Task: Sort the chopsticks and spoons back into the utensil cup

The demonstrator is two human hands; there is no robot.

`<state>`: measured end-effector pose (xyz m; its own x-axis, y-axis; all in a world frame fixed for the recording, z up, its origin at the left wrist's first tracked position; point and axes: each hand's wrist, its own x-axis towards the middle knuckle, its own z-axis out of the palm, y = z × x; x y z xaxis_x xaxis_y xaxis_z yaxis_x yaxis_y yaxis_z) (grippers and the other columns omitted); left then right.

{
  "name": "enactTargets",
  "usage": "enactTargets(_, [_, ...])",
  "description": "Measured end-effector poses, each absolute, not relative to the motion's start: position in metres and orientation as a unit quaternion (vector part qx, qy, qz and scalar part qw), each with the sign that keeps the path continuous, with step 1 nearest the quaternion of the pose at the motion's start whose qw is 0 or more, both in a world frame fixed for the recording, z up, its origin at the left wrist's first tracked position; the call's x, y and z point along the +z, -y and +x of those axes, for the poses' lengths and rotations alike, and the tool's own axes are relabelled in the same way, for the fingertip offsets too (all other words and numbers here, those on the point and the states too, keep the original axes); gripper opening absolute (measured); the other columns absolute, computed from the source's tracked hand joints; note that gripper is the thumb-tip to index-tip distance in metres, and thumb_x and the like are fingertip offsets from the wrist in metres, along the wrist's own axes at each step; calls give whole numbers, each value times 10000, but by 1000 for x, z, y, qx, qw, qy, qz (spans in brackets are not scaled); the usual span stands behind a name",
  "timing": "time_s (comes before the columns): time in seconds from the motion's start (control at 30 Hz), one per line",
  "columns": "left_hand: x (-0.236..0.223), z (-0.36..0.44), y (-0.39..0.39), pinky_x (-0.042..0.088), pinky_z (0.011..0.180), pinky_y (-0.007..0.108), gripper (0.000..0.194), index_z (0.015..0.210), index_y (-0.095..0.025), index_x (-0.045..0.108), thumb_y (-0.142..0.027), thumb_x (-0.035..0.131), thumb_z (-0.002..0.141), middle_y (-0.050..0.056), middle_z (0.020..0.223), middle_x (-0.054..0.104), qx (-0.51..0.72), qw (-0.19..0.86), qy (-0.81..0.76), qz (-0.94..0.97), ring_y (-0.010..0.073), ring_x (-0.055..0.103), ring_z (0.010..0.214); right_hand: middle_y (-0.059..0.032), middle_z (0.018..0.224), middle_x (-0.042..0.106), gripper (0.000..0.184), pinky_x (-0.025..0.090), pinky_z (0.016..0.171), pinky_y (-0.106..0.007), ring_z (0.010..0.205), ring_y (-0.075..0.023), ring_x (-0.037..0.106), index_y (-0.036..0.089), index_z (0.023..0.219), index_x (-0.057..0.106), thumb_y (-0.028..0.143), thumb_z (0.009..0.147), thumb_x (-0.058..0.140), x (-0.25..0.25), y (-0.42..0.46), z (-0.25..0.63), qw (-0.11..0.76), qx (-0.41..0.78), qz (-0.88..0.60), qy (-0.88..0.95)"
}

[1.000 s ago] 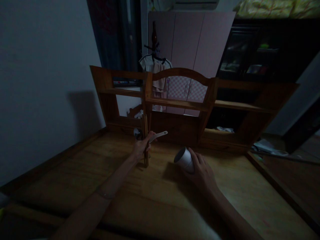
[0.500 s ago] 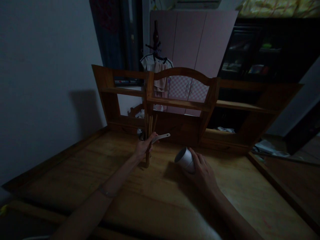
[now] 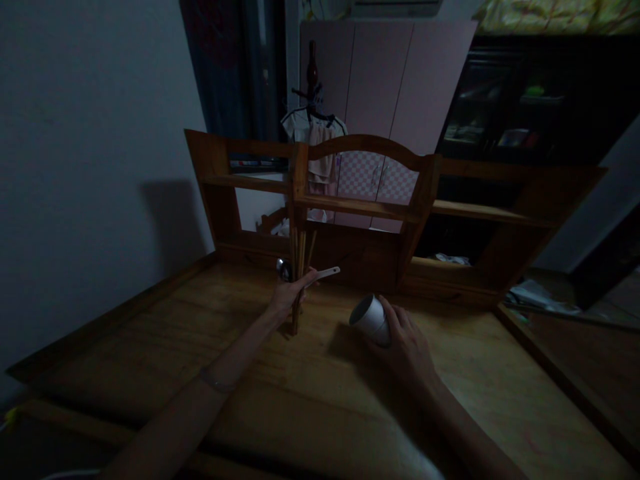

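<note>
My left hand (image 3: 289,295) is closed around a bundle of wooden chopsticks (image 3: 301,252), held nearly upright over the wooden desk (image 3: 240,393). In the same grip is a white spoon (image 3: 327,272), its handle with a small hole pointing right. A shiny metal spoon (image 3: 283,268) shows just left of the bundle; its handle is hidden by the hand. My right hand (image 3: 405,337) wraps round a white cylindrical cup (image 3: 369,319), tilted with its dark mouth toward the left. The cup is apart from the chopsticks.
A wooden shelf unit (image 3: 360,212) stands along the desk's far edge. To the left rises a plain wall (image 3: 100,133). Behind the shelves are a pink wardrobe (image 3: 380,87), a coat stand with clothes (image 3: 315,123) and a dark cabinet (image 3: 500,100).
Almost nothing differs. The chopsticks and metal spoon in my left hand have shifted very slightly; my right hand and the cup stay in place.
</note>
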<state>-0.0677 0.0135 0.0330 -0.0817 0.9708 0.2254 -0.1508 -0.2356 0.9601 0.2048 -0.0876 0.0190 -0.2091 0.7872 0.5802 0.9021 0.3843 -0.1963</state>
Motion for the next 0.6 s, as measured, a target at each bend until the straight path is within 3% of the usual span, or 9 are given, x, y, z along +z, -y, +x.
enactTargets(0.6, [20, -62, -19, 277, 324, 174, 430, 962, -181, 682, -484, 759, 667, 40, 728, 681, 586, 474, -418, 508, 38, 401, 345, -132, 1228, 534, 805, 483, 826, -460, 1037, -312, 544, 260, 1477, 273, 364, 770, 643, 18, 87, 204, 325, -110, -532, 774])
